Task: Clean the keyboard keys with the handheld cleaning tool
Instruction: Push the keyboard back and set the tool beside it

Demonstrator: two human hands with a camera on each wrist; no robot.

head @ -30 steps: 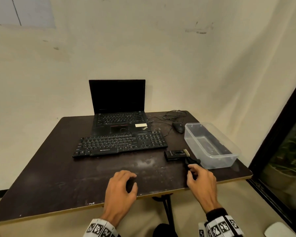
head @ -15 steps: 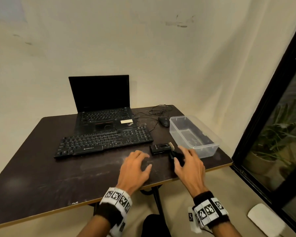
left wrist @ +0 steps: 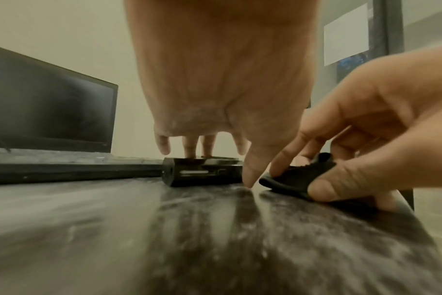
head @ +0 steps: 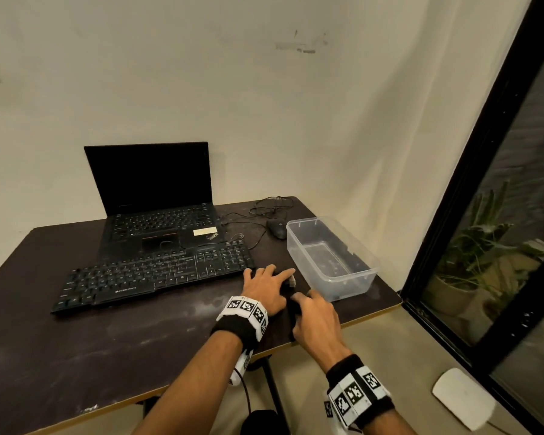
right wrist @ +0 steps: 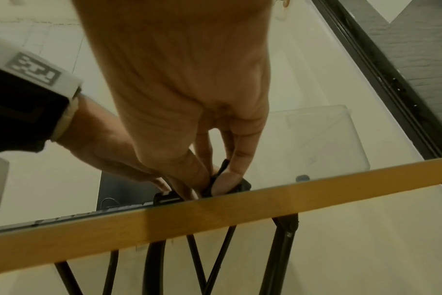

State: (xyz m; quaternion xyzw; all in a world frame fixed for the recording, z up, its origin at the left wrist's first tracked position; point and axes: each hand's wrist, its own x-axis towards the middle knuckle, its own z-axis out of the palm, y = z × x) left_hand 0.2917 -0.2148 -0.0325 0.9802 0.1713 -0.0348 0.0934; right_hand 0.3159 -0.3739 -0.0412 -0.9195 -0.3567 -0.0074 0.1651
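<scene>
The black external keyboard lies in front of the open laptop. Right of the keyboard is the black handheld cleaning tool, mostly covered by my left hand. In the left wrist view the tool lies flat on the table. The left hand has its straight fingertips resting on top, with the thumb touching the table beside it. My right hand pinches a small black piece next to the tool, low on the table. The right wrist view shows the right hand and that piece.
A clear plastic container stands just right of both hands. A wired mouse and its cable lie behind it. The table's front edge is close under the right hand. A dark window frame stands to the right.
My left hand has moved forward and right from the bare table onto the tool. My right hand has closed in on the black piece beside it. The view has swung left.
</scene>
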